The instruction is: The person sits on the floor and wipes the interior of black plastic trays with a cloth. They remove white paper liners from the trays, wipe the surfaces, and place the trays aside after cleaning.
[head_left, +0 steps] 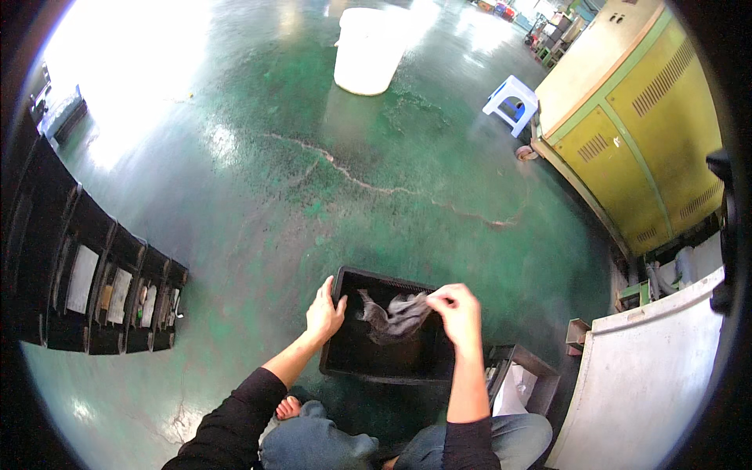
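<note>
A black rectangular plastic crate (345, 362) sits low in front of my bent knees. My left hand (323, 315) grips its left wall, with the thumb at the rim and the fingers along the outer side. Over the right part of the crate, my right hand (457, 309) pinches the end of a crumpled grey rag (399, 315). The rest of the rag hangs down inside the crate. Whether its lower end touches the crate's bottom I cannot tell.
Stacked black bins (117, 290) stand at left. A white bucket (368, 51) and a blue-white stool (513, 104) are on the green floor (298, 211) ahead. At right are a yellow-green machine cabinet (627, 149), a white panel (650, 368) and a dark metal box (540, 376).
</note>
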`<state>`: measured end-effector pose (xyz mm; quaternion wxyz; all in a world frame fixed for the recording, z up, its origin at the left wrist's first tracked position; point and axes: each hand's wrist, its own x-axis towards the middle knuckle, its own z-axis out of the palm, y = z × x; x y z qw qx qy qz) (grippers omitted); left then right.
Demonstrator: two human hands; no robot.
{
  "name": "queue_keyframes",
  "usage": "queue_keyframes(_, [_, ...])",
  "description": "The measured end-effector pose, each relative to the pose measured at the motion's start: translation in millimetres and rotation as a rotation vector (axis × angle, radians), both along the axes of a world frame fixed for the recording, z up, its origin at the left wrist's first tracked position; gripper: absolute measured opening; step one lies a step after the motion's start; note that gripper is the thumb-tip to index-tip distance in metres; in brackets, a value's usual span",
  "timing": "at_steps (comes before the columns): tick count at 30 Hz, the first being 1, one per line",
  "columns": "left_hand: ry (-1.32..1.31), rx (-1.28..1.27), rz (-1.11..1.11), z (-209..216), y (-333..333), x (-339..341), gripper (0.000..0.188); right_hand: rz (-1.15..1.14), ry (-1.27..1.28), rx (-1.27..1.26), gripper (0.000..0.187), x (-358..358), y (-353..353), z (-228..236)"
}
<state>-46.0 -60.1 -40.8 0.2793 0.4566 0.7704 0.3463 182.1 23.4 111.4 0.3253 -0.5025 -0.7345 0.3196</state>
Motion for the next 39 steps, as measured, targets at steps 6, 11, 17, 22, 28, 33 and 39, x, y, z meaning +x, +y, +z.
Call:
queue_keyframes(6, [0.149,-0.122,-0.003,-2.1,2.5,-1.3,0.051,-0.036,0.175,-0.255,0.009,14.2,-1.0,82.3])
queue_keyframes(11, [0.081,-0.152,0.033,-13.4,5.3,-3.0,0.051,-0.028,0.267,-0.086,0.013,50.2,9.5,77.9])
queue_keyframes(17, [-0.018,-0.064,0.043,-16.6,3.6,-3.1,0.049,-0.158,-0.305,-0.178,0.025,81.9,26.2,-64.2])
queue_keyframes(22, [-0.041,-0.027,0.098,-15.3,3.8,-0.6,0.047,-0.487,-0.734,-0.285,0.035,-18.2,-0.4,-200.5])
queue_keyframes(28, [-0.101,0.024,0.090,-17.2,6.6,-2.7,0.042,0.028,-0.492,0.183,0.018,-116.6,-21.2,-230.5])
queue_keyframes(33, [-0.122,0.045,0.138,-16.7,3.9,1.1,0.041,-0.030,-0.890,0.047,0.026,34.0,11.9,-236.5])
queue_keyframes(39, [-0.132,0.012,0.152,-16.7,6.4,6.1,0.040,-0.354,-0.781,-0.176,0.018,-26.9,-0.2,-232.6])
